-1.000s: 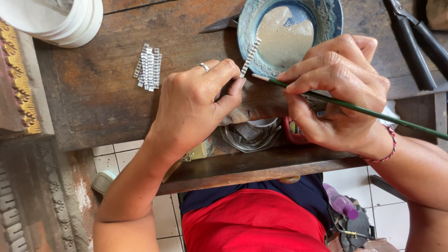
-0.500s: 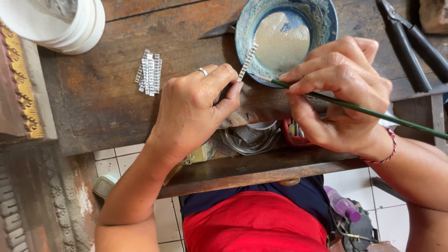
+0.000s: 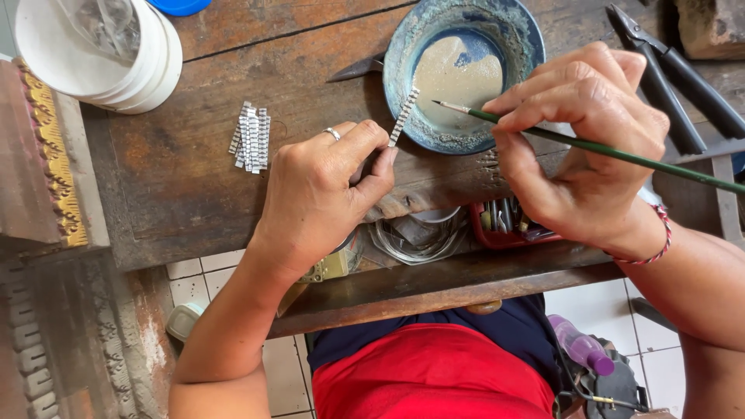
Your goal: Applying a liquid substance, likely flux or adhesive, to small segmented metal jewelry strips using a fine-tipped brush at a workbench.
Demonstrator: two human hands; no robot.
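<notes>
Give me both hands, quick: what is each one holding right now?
Left hand: closed, pinching a small silver strip at the blue bowl's rim.
Right hand: closed on a thin green brush, tip over the bowl.

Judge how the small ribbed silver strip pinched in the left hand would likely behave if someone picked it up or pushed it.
The silver strip looks thin, so it is probably light and easily bent. Its ribbed, segmented surface may help the fingers of the left hand grip it. Lying flat like the spare strips on the bench, it would likely slide rather than roll.
</notes>
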